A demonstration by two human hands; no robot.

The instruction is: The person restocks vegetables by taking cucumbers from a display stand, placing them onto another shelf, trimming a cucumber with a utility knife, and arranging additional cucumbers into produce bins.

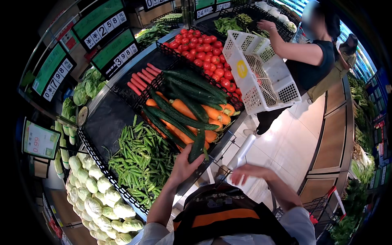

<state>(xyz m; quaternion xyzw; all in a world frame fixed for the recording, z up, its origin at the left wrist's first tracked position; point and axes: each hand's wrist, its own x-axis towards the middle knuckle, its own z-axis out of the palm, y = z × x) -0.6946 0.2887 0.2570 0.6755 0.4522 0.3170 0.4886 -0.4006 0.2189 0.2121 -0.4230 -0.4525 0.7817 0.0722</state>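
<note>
My left hand [187, 164] holds the near end of a dark green cucumber [199, 144] between thumb and fingers, at the front edge of the produce stand. The cucumber's far end lies by other long cucumbers [174, 114], which rest on orange carrots [180, 107]. My right hand [245, 174] is off to the right, slightly blurred, with its fingers bent, near a roll of clear plastic bags [243, 150]; whether it touches anything is hard to tell. Green pea pods [141, 159] are heaped left of my left hand.
Tomatoes [202, 52] and thin red carrots [142, 79] lie farther back. Pale green gourds [95, 196] are piled at the lower left. A person [306, 58] stands at the right beside a white plastic crate [263, 76]. A shopping cart [324, 205] is at the lower right.
</note>
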